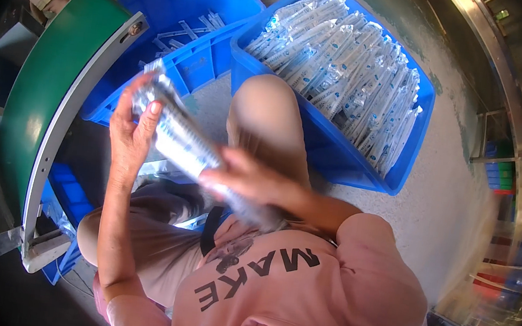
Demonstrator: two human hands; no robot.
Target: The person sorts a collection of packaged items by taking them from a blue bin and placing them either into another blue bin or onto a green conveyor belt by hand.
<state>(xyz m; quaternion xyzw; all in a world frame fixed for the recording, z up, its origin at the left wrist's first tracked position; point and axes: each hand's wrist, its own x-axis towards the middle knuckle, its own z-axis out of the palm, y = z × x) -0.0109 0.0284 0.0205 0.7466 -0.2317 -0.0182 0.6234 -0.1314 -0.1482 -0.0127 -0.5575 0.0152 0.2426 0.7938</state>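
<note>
Clear and white plastic gleams between the two hands, where a thick bundle of long, slim, film-wrapped packets (180,138) slants from the upper left toward the person's lap, blurred most at its lower end. The left hand (131,126) clamps the upper part, its thumb raised along the near side and its fingers behind the edge, the gap between them filled by the packets. The right hand (243,174) lies across the lower half, fingers bent and fingertips touching the wrapping; blur hides whether they close right around it, so I cannot tell. The hands stand apart along the bundle, joined only by what lies between them. It is held in front of the body, to the left of a raised knee in beige trousers (270,112). Beyond that knee stands a deep blue plastic bin (327,151), filled with rows of similar slim printed packets (349,63). Further left, a second open blue plastic bin (168,14) holds a few scattered narrow white pieces (189,31). Left of the left hand runs a green belt (59,69) edged by a pale metal rail (44,158). A pink shirt (324,286) with dark lettering covers the person's torso.
</note>
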